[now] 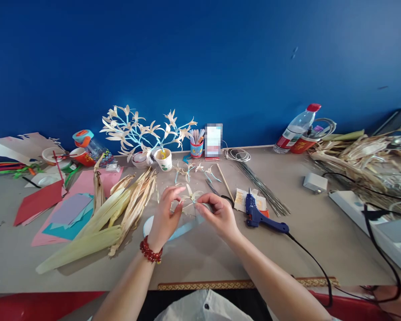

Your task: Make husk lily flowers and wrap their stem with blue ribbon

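Note:
A pale corn-husk flower (191, 194) with pointed petals is held up between my hands, above the table. My right hand (220, 215) pinches it at its base, thumb against index finger. My left hand (167, 216), with a red bead bracelet on the wrist, has its fingertips closed at the petals on the left side. Beneath the hands lies a roll of light blue tape (180, 232), partly covered by the left hand. Several small finished flowers (187, 171) with light blue stems rest just behind. Scissors (225, 198) lie beyond my right hand.
Dried corn husks (103, 223) and coloured paper (67, 214) spread on the left. A blue glue gun (260, 214) with a cord lies on the right, near wires (263, 189) and a power strip (370, 223). A cup (163, 161) of flower branches stands at the back.

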Motion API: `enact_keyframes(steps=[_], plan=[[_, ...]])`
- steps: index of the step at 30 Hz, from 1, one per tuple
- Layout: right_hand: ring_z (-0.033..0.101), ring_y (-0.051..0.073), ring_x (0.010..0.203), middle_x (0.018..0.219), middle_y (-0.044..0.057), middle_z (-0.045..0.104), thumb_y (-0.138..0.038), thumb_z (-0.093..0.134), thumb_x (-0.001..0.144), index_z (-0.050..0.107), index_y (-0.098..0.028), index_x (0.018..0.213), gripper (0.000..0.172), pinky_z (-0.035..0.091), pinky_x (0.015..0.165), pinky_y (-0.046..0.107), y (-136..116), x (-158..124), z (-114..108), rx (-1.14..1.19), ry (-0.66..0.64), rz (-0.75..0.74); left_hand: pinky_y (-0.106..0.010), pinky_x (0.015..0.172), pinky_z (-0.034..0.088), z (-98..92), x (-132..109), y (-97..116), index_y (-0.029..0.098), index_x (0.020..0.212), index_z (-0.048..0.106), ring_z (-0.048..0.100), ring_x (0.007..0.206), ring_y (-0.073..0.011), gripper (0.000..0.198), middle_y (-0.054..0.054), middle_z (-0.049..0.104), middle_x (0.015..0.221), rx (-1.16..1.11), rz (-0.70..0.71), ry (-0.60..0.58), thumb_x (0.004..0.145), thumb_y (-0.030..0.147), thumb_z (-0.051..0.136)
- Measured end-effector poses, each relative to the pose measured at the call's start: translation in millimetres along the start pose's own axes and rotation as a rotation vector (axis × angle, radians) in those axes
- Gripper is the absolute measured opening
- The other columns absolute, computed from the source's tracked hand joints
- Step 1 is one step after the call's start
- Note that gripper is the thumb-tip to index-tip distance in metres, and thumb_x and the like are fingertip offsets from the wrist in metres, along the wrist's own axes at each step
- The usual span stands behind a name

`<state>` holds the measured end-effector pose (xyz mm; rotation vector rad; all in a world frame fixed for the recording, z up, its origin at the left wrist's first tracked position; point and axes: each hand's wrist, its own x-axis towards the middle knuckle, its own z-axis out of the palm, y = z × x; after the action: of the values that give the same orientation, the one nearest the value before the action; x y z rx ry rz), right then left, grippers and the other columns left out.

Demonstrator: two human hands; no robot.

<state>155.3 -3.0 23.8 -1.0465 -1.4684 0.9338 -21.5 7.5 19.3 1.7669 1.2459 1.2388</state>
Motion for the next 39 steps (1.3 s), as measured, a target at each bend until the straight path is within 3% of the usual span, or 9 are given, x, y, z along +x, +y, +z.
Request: enact_keyframes(steps=[1, 5, 10, 17, 23, 28, 35, 39], plan=[[0.055, 0.013, 0.06, 0.069, 0.002, 0.065, -0.03, 0.065, 0.084, 0.066, -0.017, 0.078, 0.015, 0.041, 0.056, 0.023, -0.3, 0.2, 0.4, -0.018, 0.005, -0.013, -0.033, 0.083, 0.049, 3.3, -2.4, 0.8, 0.023, 0.103, 0.064, 0.062, 0.09, -0.0196, 0.017, -0.006, 0.064, 0.105, -0.109, -0.038, 0.006, 0.087, 0.03, 0.061], [0.058, 0.014, 0.062, 0.069, 0.002, 0.068, -0.026, 0.064, 0.085, 0.066, -0.018, 0.078, 0.011, 0.042, 0.057, 0.023, -2.0, -0.2, 1.9, -0.115, 0.027, -0.071, -0.027, 0.081, 0.048, 19.5, -14.5, 5.0, 0.02, 0.091, 0.067, 0.06, 0.089, -0.0174, 0.011, -0.004, 0.063, 0.093, -0.469, -0.148, 0.059, 0.085, 0.029, 0.066], [0.062, 0.015, 0.066, 0.076, 0.003, 0.071, -0.019, 0.061, 0.084, 0.065, -0.019, 0.081, 0.005, 0.045, 0.059, 0.023, -2.5, -3.2, 4.0, -0.219, 0.031, -0.184, -0.024, 0.078, 0.048, 30.6, -20.1, 7.6, 0.02, 0.09, 0.066, 0.058, 0.082, -0.014, 0.015, -0.001, 0.062, 0.086, -0.643, -0.22, 0.12, 0.078, 0.025, 0.074], [0.063, 0.014, 0.064, 0.075, 0.004, 0.071, -0.023, 0.06, 0.087, 0.064, -0.02, 0.079, 0.009, 0.045, 0.059, 0.023, -3.7, -4.6, 6.4, -0.249, 0.017, -0.217, -0.021, 0.073, 0.047, 31.8, -18.8, 7.2, 0.02, 0.087, 0.067, 0.058, 0.08, -0.0125, 0.012, 0.0, 0.061, 0.083, -0.738, -0.228, 0.176, 0.078, 0.023, 0.075], [0.062, 0.015, 0.065, 0.074, 0.003, 0.071, -0.033, 0.065, 0.085, 0.067, -0.019, 0.078, 0.016, 0.045, 0.06, 0.024, -4.4, -2.0, 5.6, -0.111, -0.025, -0.039, -0.024, 0.075, 0.047, 28.8, -20.0, 6.8, 0.02, 0.089, 0.068, 0.059, 0.08, -0.0145, 0.011, -0.001, 0.062, 0.083, -0.651, -0.212, 0.189, 0.081, 0.026, 0.072], [0.056, 0.013, 0.057, 0.063, 0.0, 0.063, -0.042, 0.07, 0.081, 0.067, -0.018, 0.077, 0.025, 0.041, 0.056, 0.023, -0.3, 1.0, 3.9, 0.207, -0.148, 0.193, -0.026, 0.078, 0.048, 26.2, -19.4, 9.4, 0.019, 0.088, 0.07, 0.059, 0.082, -0.0153, 0.009, -0.003, 0.062, 0.086, -0.567, -0.178, 0.179, 0.083, 0.027, 0.07], [0.052, 0.01, 0.055, 0.061, -0.002, 0.061, -0.044, 0.08, 0.072, 0.066, -0.016, 0.073, 0.03, 0.04, 0.056, 0.023, 0.9, 3.0, 2.5, 0.437, -0.2, 0.335, -0.028, 0.08, 0.049, 25.5, -13.4, 10.7, 0.018, 0.077, 0.07, 0.06, 0.084, -0.0165, 0.007, -0.002, 0.061, 0.083, -0.769, -0.242, 0.092, 0.08, 0.024, 0.072], [0.05, 0.01, 0.055, 0.062, -0.002, 0.058, -0.045, 0.079, 0.073, 0.064, -0.016, 0.071, 0.032, 0.041, 0.056, 0.022, -3.9, 2.7, 2.4, 0.499, -0.215, 0.333, -0.029, 0.07, 0.05, 24.6, -10.4, 14.3, 0.019, 0.071, 0.069, 0.058, 0.074, -0.0152, 0.012, -0.002, 0.062, 0.078, -0.857, -0.281, 0.024, 0.077, 0.028, 0.074]])
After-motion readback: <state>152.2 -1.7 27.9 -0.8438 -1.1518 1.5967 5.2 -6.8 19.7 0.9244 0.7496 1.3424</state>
